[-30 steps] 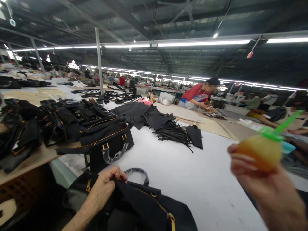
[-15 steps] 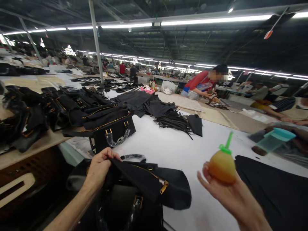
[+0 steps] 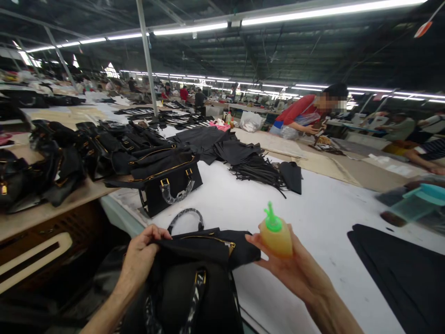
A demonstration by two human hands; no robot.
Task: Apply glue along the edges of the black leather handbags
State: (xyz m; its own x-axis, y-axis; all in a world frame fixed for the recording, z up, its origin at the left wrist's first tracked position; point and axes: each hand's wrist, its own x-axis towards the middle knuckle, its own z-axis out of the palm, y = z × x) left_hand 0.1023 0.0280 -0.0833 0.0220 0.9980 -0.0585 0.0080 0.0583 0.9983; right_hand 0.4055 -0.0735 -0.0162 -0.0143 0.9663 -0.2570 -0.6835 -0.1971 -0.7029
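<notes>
My left hand (image 3: 141, 257) pinches the upper left edge of a black handbag (image 3: 187, 292) in front of me. The bag has a gold zipper (image 3: 231, 248) along its top and handles wrapped in clear plastic, one of them (image 3: 187, 218) standing up behind the opening. In my right hand (image 3: 295, 269) is a squeeze bottle (image 3: 277, 239) of yellow-orange liquid, its green nozzle pointing upward. The fingertips of that hand are close to the bag's right end; whether they touch it I cannot tell.
Another black handbag (image 3: 170, 181) stands behind mine, beside a row of black bags (image 3: 86, 148) on the left. Black cut pieces and strips (image 3: 243, 160) lie on the white table (image 3: 222, 190). On the right are a black sheet (image 3: 396, 269) and a teal-lidded container (image 3: 424, 204). A person in red (image 3: 302, 111) works beyond.
My right hand has brought the squeeze bottle leftward to the bag's right end. The bag's zippered flap sits flatter, and my left hand still grips its edge. The view has shifted slightly.
</notes>
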